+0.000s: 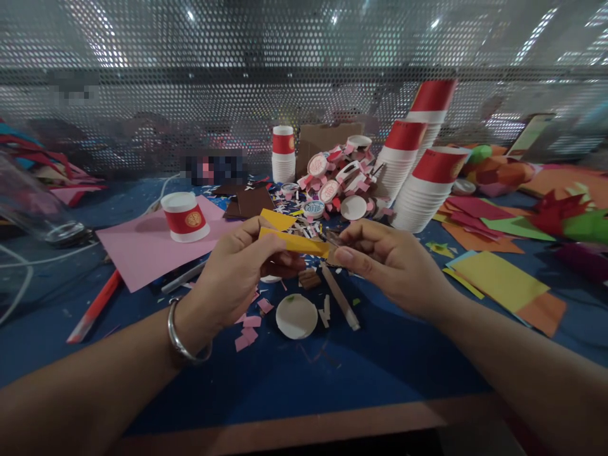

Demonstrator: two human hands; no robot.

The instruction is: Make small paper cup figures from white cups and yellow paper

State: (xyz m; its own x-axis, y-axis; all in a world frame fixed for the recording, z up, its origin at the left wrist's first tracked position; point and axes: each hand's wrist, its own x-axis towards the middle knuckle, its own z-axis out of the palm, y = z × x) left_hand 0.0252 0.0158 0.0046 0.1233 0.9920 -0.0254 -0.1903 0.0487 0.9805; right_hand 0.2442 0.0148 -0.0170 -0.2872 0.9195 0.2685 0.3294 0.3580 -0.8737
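My left hand (237, 272) pinches a folded yellow paper piece (289, 237) between thumb and fingers, held above the blue table (332, 373). A metal bangle sits on that wrist. My right hand (384, 263) is closed at the paper's right end, gripping a small thin object I cannot make out. Below the hands lie a white paper disc (296, 315), a pale strip (339, 296) and pink scraps (249, 329).
An upturned red-and-white cup (185, 217) stands on a pink sheet (152, 244). Tilted cup stacks (422, 171) rise at the right, cut cup pieces (335, 180) are heaped behind. Coloured paper sheets (498, 275) lie right, a red pen (95, 307) left. A perforated metal screen (237, 76) backs the table.
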